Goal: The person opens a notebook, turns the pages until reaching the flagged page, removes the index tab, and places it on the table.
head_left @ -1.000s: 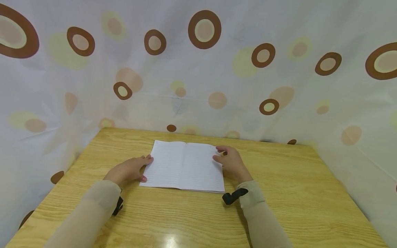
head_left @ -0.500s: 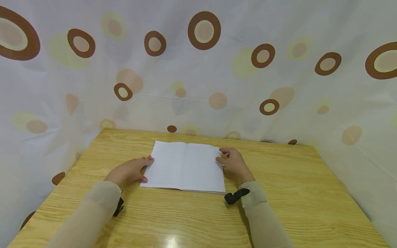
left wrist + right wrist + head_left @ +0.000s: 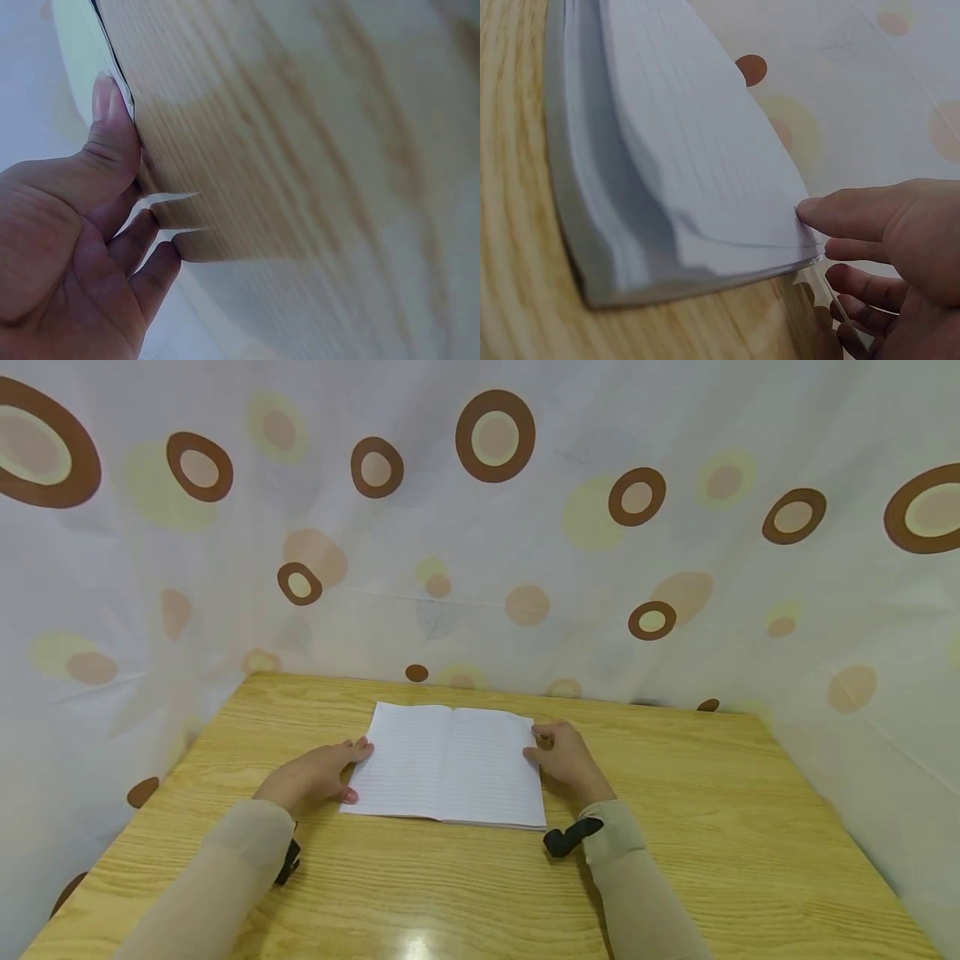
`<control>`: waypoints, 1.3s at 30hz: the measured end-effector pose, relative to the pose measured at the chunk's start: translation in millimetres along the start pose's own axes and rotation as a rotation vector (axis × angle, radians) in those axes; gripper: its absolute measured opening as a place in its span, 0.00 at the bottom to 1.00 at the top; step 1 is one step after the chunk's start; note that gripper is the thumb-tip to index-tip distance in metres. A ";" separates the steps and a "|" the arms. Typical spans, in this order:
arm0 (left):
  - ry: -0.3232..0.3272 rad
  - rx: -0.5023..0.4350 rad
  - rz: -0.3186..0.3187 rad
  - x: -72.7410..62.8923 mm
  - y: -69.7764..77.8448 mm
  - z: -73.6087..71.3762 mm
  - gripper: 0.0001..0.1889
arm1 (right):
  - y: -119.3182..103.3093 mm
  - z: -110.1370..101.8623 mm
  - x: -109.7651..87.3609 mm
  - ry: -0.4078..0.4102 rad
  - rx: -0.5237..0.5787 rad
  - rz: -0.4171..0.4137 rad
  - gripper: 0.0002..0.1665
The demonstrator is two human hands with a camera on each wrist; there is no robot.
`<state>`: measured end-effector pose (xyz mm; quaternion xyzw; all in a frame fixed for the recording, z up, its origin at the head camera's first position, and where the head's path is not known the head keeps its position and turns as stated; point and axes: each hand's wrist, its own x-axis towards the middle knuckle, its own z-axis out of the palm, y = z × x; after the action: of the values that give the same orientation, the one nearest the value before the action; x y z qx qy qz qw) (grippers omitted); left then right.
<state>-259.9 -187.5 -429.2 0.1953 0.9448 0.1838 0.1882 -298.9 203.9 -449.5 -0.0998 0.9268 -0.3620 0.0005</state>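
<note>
An open notebook (image 3: 480, 768) with lined white pages lies on the wooden table in the head view. At its left edge my left hand (image 3: 311, 772) has thumb and forefinger spread apart. The left wrist view shows that hand's thumb (image 3: 105, 105) resting on the page edge, the other fingers loosely bent by the table. My right hand (image 3: 566, 760) pinches the outer edge of the right-hand page between thumb and forefinger. In the right wrist view, the upper pages (image 3: 697, 142) bow up from the stack below; the right thumb (image 3: 847, 214) presses on top at their edge.
The wooden table (image 3: 712, 827) extends around the notebook. Behind it hangs a pale curtain (image 3: 480, 543) patterned with brown and yellow rounds, which also closes off both sides. A black strap (image 3: 572, 837) circles the right wrist.
My right hand has shifted slightly outward to the page's edge, and its thumb and forefinger have closed on it. The left hand keeps its place on the notebook.
</note>
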 end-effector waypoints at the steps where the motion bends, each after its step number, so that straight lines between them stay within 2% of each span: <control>1: 0.000 -0.003 -0.001 -0.3 0.4 -0.2 0.45 | 0.1 -0.1 -0.4 -0.003 -0.004 -0.012 0.26; 5: -0.001 0.001 0.001 0.3 0.7 -0.5 0.45 | 2.7 0.5 -0.3 -0.006 -0.017 -0.014 0.24; 8: 0.001 0.006 0.002 1.3 0.0 -0.4 0.45 | 4.2 1.3 0.1 -0.008 -0.021 0.005 0.28; 13: 0.002 0.002 -0.003 2.3 -0.9 -0.4 0.45 | 5.2 2.2 0.2 -0.006 -0.026 0.009 0.29; 23: 0.006 0.010 0.014 0.8 -2.0 0.4 0.44 | 2.7 1.5 -1.5 0.000 -0.021 0.009 0.22; 28: 0.007 -0.006 0.005 1.0 -2.7 1.7 0.45 | 3.5 2.9 -0.4 0.029 -0.011 0.015 0.15; 32: 0.005 -0.016 -0.003 1.3 -2.2 1.3 0.45 | 3.7 3.2 -0.3 0.047 0.003 0.055 0.10; 39: 0.005 -0.007 -0.013 2.0 -0.9 0.9 0.45 | 2.2 0.6 0.7 0.055 0.039 0.142 0.10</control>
<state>-261.6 -187.2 -431.0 0.1879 0.9459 0.1863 0.1878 -299.9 204.9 -451.3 -0.0239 0.9239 -0.3818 0.0024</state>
